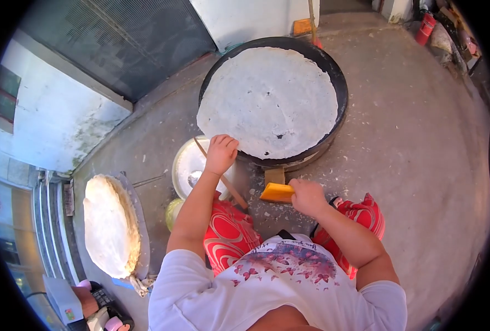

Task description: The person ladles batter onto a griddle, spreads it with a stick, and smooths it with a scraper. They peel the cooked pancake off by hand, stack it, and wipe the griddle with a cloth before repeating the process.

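Observation:
A large, thin, pale flatbread (267, 99) covers most of a round black griddle (340, 91), with a few small holes in it. At the griddle's near left edge, my left hand (223, 153) is closed with its fingertips at the flatbread's rim; the exact pinch is partly hidden by the fingers. My right hand (309, 197) grips a yellow scraper (277, 192) just below the near side of the griddle. Under my left forearm is a white basin (184, 160) with a wooden stick (235, 194) lying across it.
To the left, a stack of finished flatbreads (110, 226) rests on a low support. A pale green round thing (173, 212) sits beside my left knee. A grey metal door (118, 38) and a white wall (46, 116) stand behind. Clutter with a red cylinder (425, 29) lies far right.

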Available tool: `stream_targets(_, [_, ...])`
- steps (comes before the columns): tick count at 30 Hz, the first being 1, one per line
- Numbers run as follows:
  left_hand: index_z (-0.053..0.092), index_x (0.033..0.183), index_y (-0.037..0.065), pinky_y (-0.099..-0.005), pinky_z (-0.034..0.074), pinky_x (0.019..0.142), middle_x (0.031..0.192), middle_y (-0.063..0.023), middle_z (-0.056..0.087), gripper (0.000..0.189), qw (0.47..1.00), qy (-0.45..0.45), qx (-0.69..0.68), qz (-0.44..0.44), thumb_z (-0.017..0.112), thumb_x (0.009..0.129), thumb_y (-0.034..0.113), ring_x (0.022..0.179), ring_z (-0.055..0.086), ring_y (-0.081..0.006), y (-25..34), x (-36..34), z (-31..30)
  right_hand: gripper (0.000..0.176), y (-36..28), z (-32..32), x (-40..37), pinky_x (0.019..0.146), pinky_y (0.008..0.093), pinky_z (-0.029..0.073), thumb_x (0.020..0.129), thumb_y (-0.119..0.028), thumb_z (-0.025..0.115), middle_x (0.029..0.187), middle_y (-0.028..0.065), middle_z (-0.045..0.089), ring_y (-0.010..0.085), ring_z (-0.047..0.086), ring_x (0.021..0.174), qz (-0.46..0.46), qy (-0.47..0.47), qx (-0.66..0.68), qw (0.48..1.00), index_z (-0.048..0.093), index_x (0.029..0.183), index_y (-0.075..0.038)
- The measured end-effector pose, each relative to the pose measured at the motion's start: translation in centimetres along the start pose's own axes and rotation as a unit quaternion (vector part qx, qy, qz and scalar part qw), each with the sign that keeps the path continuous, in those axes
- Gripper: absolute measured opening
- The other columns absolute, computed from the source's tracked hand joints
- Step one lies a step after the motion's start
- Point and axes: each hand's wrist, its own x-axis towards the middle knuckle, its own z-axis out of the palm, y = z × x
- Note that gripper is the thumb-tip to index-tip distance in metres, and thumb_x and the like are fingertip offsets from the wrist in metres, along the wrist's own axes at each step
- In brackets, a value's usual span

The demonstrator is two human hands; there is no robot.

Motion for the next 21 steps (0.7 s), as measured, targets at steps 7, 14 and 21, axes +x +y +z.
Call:
stream_targets(7, [0.058,0.079,0.008,-0.0378,0.04,0.078,0.08,-0.0047,0.058,0.017,0.997,0.067,-0.03,-0.003,0.06,0.063,0.004,0.086,0.054,-0.0239,2.2,1.2,-3.1,0.047,5.4,0.0,0.5,0.064,0.0434,0.048,0.08,-0.033,0.05,0.079,0.0172,0.063,0.0353,0.06,0.071,0.236,0.097,0.011,0.967,0.049,0.119,-0.006])
stream_targets(14, [0.059,0.074,0.007,-0.037,0.04,0.073,0.075,-0.0055,0.058,0.014,0.993,0.106,-0.051,-0.026,0.059,0.061,0.003,0.079,0.055,-0.0245,4.7,1.6,-6.7,0.09,6.3,-1.8,-0.3,0.067,0.0414,0.048,0.072,-0.035,0.066,0.098,0.0189,0.061,0.0345,0.061,0.078,0.321,0.126,-0.01,0.939,0.01,0.139,-0.013])
stream_targets(21, [0.059,0.071,0.007,-0.0399,0.041,0.067,0.072,-0.0067,0.057,0.012,0.998,-0.013,0.048,-0.048,0.06,0.06,0.004,0.076,0.054,-0.0267,5.9,0.3,-11.1,0.097,7.3,1.3,-1.2,0.081,0.0337,0.046,0.063,-0.01,0.074,0.132,0.0149,0.04,0.0269,0.053,0.107,0.143,0.32,0.051,0.935,0.014,0.139,-0.018])
